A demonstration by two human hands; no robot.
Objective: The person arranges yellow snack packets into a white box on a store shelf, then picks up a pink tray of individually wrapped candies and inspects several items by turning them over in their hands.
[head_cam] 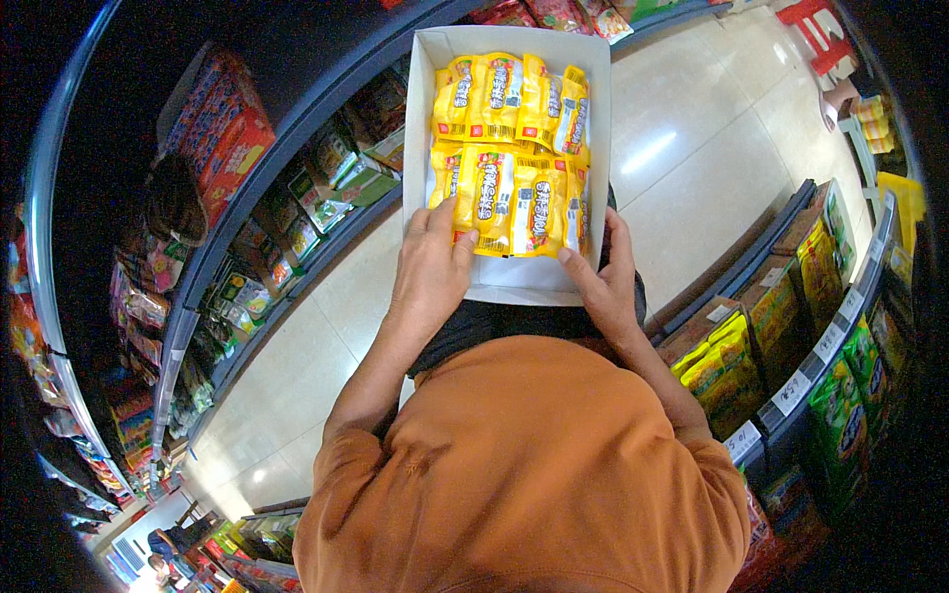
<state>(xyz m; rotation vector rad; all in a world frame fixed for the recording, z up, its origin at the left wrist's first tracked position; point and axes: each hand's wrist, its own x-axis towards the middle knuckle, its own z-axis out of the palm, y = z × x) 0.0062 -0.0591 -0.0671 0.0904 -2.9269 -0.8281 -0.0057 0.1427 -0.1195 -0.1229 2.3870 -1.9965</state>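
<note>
A white cardboard box (pixel 511 285) without a lid is held in front of my body. Yellow snack packets (pixel 485 196) stand in it in two rows, one behind the other; they bear printed writing. A strip of bare box floor shows at the near end. My left hand (pixel 436 256) grips the left wall, its thumb and index finger reaching inside against the near row. On the other side, my right hand (pixel 608 278) holds the right wall near the front corner, with the thumb over the rim and its other fingers mostly hidden outside.
Dark store shelves (pixel 311 89) with bagged goods curve along the left. At the right, another shelf holds cartons of yellow packets (pixel 719 363) behind price tags (pixel 792 393). Between them runs a tiled floor (pixel 682 141). A foot (pixel 832 111) shows at upper right, people (pixel 178 545) at lower left.
</note>
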